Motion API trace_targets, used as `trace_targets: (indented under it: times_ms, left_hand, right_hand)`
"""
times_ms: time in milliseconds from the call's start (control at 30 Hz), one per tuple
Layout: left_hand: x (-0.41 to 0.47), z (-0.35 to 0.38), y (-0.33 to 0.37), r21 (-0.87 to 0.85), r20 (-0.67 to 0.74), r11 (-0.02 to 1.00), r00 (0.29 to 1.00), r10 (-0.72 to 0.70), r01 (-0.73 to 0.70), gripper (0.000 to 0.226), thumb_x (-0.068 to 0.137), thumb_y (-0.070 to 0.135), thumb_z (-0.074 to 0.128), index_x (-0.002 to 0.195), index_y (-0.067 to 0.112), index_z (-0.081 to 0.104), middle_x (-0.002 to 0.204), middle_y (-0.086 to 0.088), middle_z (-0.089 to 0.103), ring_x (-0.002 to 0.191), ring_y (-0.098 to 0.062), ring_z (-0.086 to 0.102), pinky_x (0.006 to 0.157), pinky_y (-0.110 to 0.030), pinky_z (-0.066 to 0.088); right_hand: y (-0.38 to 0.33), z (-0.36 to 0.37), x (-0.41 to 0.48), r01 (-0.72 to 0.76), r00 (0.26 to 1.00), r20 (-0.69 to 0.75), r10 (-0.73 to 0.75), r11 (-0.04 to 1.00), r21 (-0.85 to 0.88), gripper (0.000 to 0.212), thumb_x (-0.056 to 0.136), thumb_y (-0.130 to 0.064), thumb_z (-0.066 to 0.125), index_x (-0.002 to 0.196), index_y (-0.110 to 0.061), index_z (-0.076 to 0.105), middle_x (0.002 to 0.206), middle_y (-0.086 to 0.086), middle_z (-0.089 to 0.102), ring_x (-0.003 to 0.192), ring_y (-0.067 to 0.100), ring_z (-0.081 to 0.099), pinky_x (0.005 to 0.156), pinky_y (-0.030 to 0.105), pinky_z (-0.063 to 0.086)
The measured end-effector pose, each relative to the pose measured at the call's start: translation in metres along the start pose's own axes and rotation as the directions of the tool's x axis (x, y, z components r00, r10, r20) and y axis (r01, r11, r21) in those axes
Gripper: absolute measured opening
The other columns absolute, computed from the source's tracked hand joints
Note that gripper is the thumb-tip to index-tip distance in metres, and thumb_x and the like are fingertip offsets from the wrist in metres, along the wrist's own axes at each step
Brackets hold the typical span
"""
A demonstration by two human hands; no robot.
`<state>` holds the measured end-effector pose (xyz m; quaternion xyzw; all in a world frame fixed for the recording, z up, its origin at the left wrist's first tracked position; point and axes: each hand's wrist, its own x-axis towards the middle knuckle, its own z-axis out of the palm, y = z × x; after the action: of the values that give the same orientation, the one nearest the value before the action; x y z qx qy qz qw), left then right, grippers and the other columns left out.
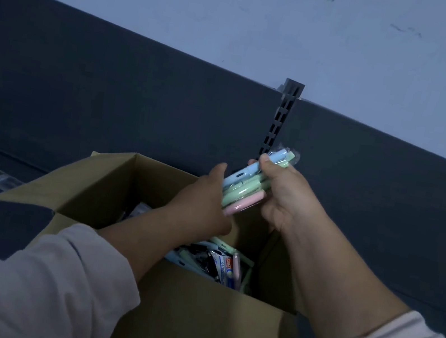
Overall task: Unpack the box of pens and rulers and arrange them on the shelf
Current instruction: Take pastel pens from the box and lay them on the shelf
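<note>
We have both hands above the open cardboard box (pixel 191 317). Our right hand (pixel 284 199) grips the upper end of a clear-wrapped pack of pens (pixel 245 186) in blue, green and pink; our left hand (pixel 204 201) holds its lower end. More stationery packs (pixel 218 262) lie loose inside the box. Behind it are a dark panel (pixel 111 85) and a slotted upright (pixel 281 113).

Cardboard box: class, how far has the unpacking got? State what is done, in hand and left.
Done: the box stands open. In hand: the left hand and right hand hold one pack of pastel pens above it. Left: more packets lie inside, still to be shelved.
</note>
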<state>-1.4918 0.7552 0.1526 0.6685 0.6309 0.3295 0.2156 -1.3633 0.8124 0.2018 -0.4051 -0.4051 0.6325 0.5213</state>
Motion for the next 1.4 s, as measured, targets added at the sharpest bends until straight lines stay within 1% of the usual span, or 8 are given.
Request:
trace_targets:
  times_ms: [100,200,300,433,767,933,1200,1400]
  left_hand:
    - [-0.003,-0.002,0.003,0.044,0.018,0.999,1.0,-0.009,0.008,0.101,0.073,0.023,0.07,0.15,0.026,0.005,0.128,0.001,0.045,0.097,-0.01,0.046,0.08,-0.026,0.041]
    - [-0.007,-0.004,0.006,0.092,0.025,0.995,0.999,0.027,-0.029,0.045,0.076,0.019,0.063,0.118,0.019,0.047,0.101,0.003,0.059,0.081,-0.01,0.056,0.067,-0.028,0.048]
    - [-0.01,-0.006,0.01,0.086,0.033,0.995,0.998,0.05,-0.052,0.015,0.08,0.017,0.058,0.095,0.017,0.059,0.079,-0.001,0.059,0.07,-0.017,0.058,0.057,-0.027,0.044]
    - [-0.012,-0.005,0.022,0.013,0.045,0.999,0.998,0.043,-0.044,0.015,0.085,0.023,0.061,0.099,0.017,0.058,0.082,-0.008,0.062,0.071,-0.026,0.062,0.067,-0.041,0.055]
    - [-0.015,0.015,0.069,0.117,-0.023,0.991,0.997,0.075,-0.072,0.012,0.085,0.037,0.065,0.087,0.027,0.058,0.076,0.003,0.06,0.067,-0.012,0.057,0.054,-0.026,0.04]
    - [-0.012,0.044,0.114,0.138,-0.08,0.987,0.992,0.096,-0.084,0.018,0.081,0.037,0.068,0.078,0.023,0.057,0.07,0.0,0.061,0.061,-0.018,0.059,0.054,-0.028,0.044]
    - [-0.011,0.168,0.209,-0.229,-0.057,0.973,0.998,0.004,-0.017,0.018,0.079,0.033,0.073,0.083,0.023,0.059,0.053,0.003,0.06,0.038,-0.01,0.054,0.042,-0.023,0.047]
    - [-0.027,0.292,0.266,-0.52,0.143,0.841,0.986,-0.088,0.15,0.015,0.083,0.029,0.072,0.093,0.027,0.06,0.09,-0.006,0.069,0.076,-0.019,0.067,0.055,-0.028,0.057]
  right_hand:
    - [-0.01,-0.009,0.001,-0.016,0.995,-0.095,0.026,0.994,0.107,0.007,0.093,-0.016,0.06,0.091,-0.01,0.058,0.075,0.004,0.065,0.07,0.021,0.066,0.07,0.043,0.058]
    - [-0.021,-0.021,-0.001,-0.025,0.99,-0.128,0.064,0.959,0.284,0.008,0.095,-0.016,0.057,0.094,-0.008,0.057,0.086,0.006,0.061,0.084,0.024,0.065,0.078,0.053,0.055]
    - [-0.028,-0.036,-0.004,-0.016,0.985,-0.146,0.092,0.891,0.453,0.017,0.096,-0.016,0.055,0.109,-0.007,0.058,0.1,0.008,0.061,0.094,0.027,0.064,0.079,0.06,0.053]
    - [-0.039,-0.052,-0.011,-0.008,0.978,-0.169,0.122,0.833,0.553,0.028,0.098,-0.015,0.049,0.124,-0.007,0.055,0.123,0.011,0.057,0.107,0.034,0.059,0.073,0.067,0.048]
    - [-0.074,-0.118,-0.032,0.098,0.976,-0.212,0.059,0.746,0.659,0.01,0.098,-0.014,0.049,0.101,-0.008,0.056,0.101,0.006,0.057,0.099,0.029,0.061,0.09,0.063,0.046]
    - [-0.101,-0.209,-0.051,0.204,0.943,-0.33,0.037,0.72,0.663,0.022,0.099,-0.016,0.049,0.119,-0.009,0.055,0.118,0.007,0.06,0.107,0.032,0.06,0.084,0.062,0.048]
    - [-0.1,-0.368,-0.086,0.137,0.939,-0.334,0.085,0.798,0.587,0.005,0.097,-0.009,0.052,0.099,-0.006,0.055,0.099,0.008,0.061,0.09,0.03,0.063,0.084,0.06,0.048]
    - [-0.07,-0.466,-0.116,0.013,0.957,-0.252,0.148,0.84,0.543,0.009,0.094,0.0,0.05,0.095,0.0,0.058,0.088,0.019,0.068,0.088,0.031,0.067,0.084,0.05,0.052]
